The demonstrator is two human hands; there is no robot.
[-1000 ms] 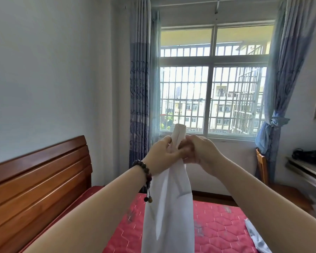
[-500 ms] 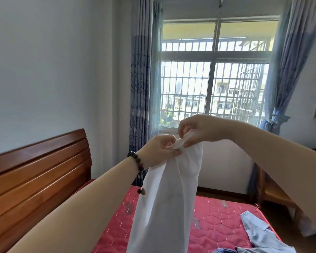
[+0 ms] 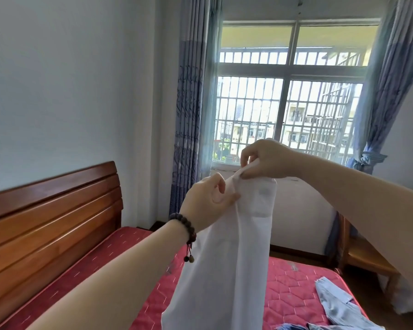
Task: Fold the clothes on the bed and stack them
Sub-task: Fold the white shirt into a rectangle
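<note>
Right hand (image 3: 267,160) lifted rightward, white garment (image 3: 227,258) hanging vertically

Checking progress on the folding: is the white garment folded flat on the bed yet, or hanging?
Hanging, not folded. Both the left hand and right hand pinch the top of the white garment, which drapes down above the bed.

The white garment (image 3: 227,263) was cut off by the bottom edge, and the light-blue clothes (image 3: 339,308) were partly cropped there.
</note>
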